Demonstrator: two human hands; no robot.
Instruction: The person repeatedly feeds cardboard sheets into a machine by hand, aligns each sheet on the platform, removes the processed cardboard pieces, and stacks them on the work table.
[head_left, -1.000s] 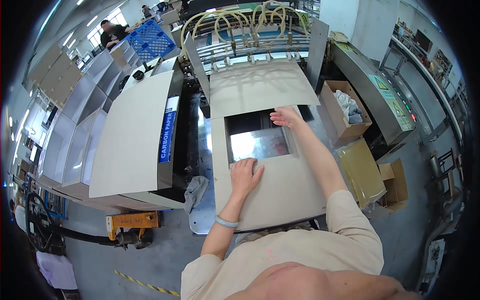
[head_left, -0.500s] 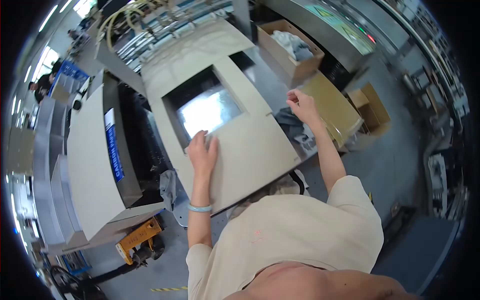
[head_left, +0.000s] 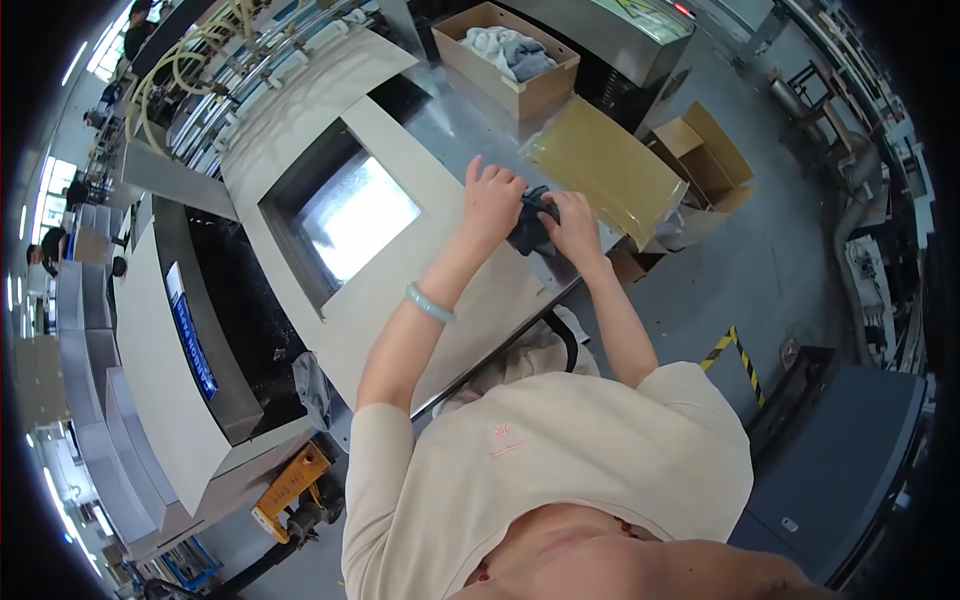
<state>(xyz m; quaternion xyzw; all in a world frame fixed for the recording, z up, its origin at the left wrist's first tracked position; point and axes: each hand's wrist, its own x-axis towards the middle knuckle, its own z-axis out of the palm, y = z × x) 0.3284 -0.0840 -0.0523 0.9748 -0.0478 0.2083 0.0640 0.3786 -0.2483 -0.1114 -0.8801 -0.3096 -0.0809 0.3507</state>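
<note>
A crumpled dark grey cloth (head_left: 528,226) is bunched between my two hands at the right edge of the machine's bed. My left hand (head_left: 492,202), with a pale bracelet (head_left: 430,303) on the wrist, has its fingers curled onto the cloth's left side. From the right, my right hand (head_left: 574,226) grips the same cloth between thumb and fingers. Left of the hands lies a cream board (head_left: 425,262) with a rectangular opening, and a shiny metal surface (head_left: 360,220) shows through it.
Beyond my hands, a cardboard box (head_left: 520,95) holds grey and white rags. A yellowish, plastic-wrapped pack (head_left: 605,165) lies beside an open carton (head_left: 710,150). Hoses and metal rods (head_left: 215,90) cross the far end. An orange pallet jack (head_left: 290,490) stands at lower left.
My left hand has left the board beside the opening and moved right to the dark grey cloth. My right hand has come down onto that cloth. The view has shifted.
</note>
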